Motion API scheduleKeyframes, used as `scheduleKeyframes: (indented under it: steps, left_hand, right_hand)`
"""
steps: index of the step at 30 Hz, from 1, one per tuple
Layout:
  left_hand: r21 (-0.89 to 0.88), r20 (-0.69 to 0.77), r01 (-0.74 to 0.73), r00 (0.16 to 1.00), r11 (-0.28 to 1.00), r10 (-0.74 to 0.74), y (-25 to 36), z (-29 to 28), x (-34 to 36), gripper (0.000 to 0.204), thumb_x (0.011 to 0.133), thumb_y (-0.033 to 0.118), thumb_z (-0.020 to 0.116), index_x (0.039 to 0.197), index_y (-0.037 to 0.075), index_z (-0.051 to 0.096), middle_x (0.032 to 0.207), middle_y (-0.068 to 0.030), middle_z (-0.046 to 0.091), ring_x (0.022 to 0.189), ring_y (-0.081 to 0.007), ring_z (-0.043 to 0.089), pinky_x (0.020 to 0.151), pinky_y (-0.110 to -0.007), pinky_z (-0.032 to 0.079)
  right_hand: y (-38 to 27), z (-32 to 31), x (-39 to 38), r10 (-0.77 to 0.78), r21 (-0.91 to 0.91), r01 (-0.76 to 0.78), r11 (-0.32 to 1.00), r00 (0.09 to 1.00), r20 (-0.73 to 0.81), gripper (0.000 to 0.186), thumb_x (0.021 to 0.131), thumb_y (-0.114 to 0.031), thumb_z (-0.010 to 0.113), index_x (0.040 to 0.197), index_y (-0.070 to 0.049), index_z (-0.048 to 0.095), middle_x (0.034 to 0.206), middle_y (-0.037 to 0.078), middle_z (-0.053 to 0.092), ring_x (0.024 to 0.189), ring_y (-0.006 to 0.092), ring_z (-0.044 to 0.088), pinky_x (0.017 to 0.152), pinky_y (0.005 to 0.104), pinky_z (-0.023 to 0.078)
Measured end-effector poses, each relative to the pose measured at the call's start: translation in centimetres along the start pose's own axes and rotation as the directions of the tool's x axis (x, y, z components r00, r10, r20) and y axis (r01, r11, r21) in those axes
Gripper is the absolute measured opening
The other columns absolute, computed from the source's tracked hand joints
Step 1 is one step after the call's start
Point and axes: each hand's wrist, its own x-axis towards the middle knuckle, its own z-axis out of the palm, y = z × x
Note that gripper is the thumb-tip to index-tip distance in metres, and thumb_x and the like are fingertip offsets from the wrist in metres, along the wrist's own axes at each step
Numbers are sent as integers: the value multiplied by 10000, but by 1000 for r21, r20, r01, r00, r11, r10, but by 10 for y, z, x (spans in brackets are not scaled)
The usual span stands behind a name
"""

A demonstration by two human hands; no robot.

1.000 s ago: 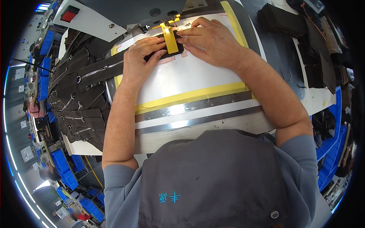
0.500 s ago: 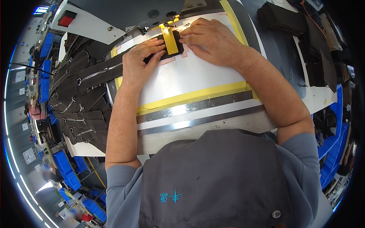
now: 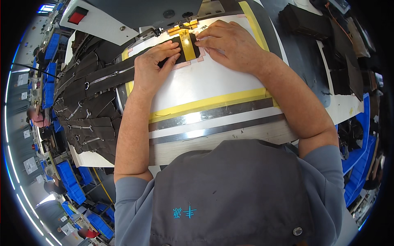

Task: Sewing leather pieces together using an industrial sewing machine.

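A dark fabric strip [image 3: 143, 55] with a metal zipper [image 3: 111, 76] runs from the left onto a white sheet [image 3: 205, 82]. My left hand [image 3: 154, 67] grips the strip near its right end, thumb and fingers closed on it. A yellow plate [image 3: 188, 48] lies across the strip just right of those fingers. My right hand [image 3: 236, 47] has its bent fingers together at the strip's right end, beside the plate. Behind the plate, under the machine head [image 3: 152, 14], sits an orange-yellow bar [image 3: 174, 30]. The fabric under my fingertips is hidden.
Several dark zippered strips [image 3: 88, 127] are heaped at the left. Yellow tape [image 3: 209, 103] and metal bars [image 3: 213, 114] edge the sheet's near side. Stacked dark pieces [image 3: 303, 20] stand at the far right, with a blue bin [image 3: 361, 160] below. A red switch [image 3: 77, 15] is on the machine.
The yellow plate and the bar behind it have changed position slightly; more of the orange-yellow bar shows now. Both hands stay at the same places on the strip.
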Motion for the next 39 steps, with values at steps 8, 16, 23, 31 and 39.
scheduleKeyframes:
  steps: [8,16,23,31,39]
  left_hand:
    - [-15,11,7,1000,1000,-7,9,-1,9,142,860,77,779,996,41,804,1109,-123,778,1081,-238,740,968,-350,565]
    - [-375,-125,390,878,841,-462,13,42,34,548,757,364,934,1154,36,750,1000,-42,709,900,-142,664,907,-304,506]
    - [121,-162,569,820,813,-549,21,56,51,475,762,622,796,974,198,825,899,-41,758,899,-273,708,866,-465,479]
    - [-59,-138,474,868,878,-478,17,50,43,233,848,384,782,890,156,802,832,-20,735,801,-236,680,764,-374,510]
    - [-67,-195,436,876,897,-441,13,51,33,449,751,485,834,991,109,788,978,-86,748,935,-258,694,851,-373,548]
  right_hand:
    - [4,-1,-3,-17,-17,16,1000,998,-63,192,861,-119,741,1053,-109,734,1141,16,707,1101,226,642,957,390,503]
    - [0,-60,-4,24,-258,-80,963,977,-212,124,846,-216,782,912,-131,721,956,-8,702,938,192,654,827,390,462]
    - [72,-132,-60,347,-379,-510,772,838,-421,346,798,-394,806,949,-101,698,913,50,681,918,273,660,808,416,501]
    - [83,-143,-74,663,-293,-761,579,649,-374,385,867,-406,743,963,-34,716,885,81,709,774,232,671,755,362,538]
    - [83,-161,-63,619,-473,-643,602,750,-232,366,903,-397,692,922,-44,788,864,159,751,829,346,726,774,407,554]
